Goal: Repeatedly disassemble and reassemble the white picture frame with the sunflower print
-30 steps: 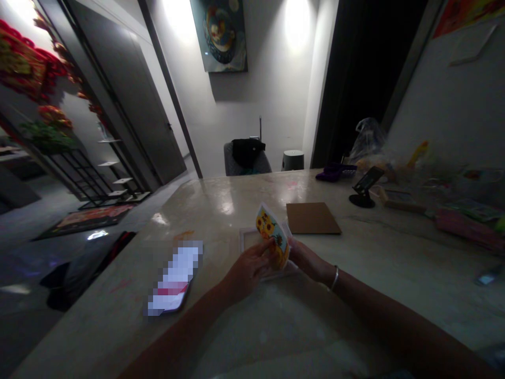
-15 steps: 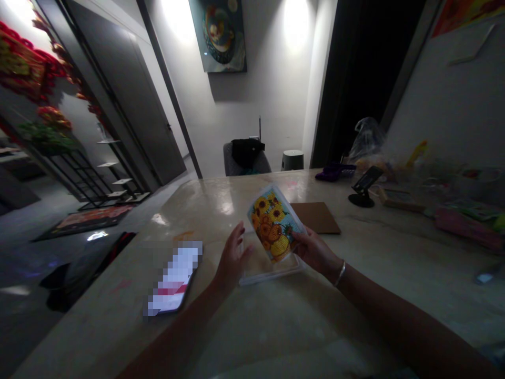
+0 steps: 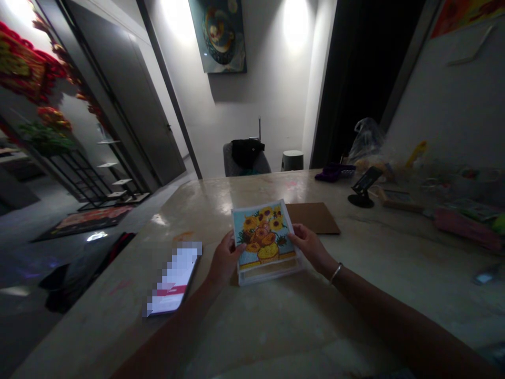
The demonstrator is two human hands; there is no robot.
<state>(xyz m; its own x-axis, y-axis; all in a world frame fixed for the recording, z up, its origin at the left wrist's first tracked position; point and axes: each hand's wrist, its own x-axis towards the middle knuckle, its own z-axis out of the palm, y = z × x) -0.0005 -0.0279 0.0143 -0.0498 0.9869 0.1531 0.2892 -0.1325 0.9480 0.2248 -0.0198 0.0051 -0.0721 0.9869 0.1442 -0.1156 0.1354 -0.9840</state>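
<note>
The left hand (image 3: 226, 259) and the right hand (image 3: 310, 245) both grasp a nearly square card with yellow sunflowers on pale blue (image 3: 263, 235), each pinching one side edge, so the card is between them and neither hand is clearly nearer. Its top edge rises a little to the right. I cannot tell if it touches the shallow white plastic tray (image 3: 272, 276) under it, on the pale marble table (image 3: 244, 326), just beside a flat brown cardboard sheet (image 3: 315, 218).

Dim, spotlit wall (image 3: 295, 26), tabletop glare (image 3: 223, 202), warped edges
</note>
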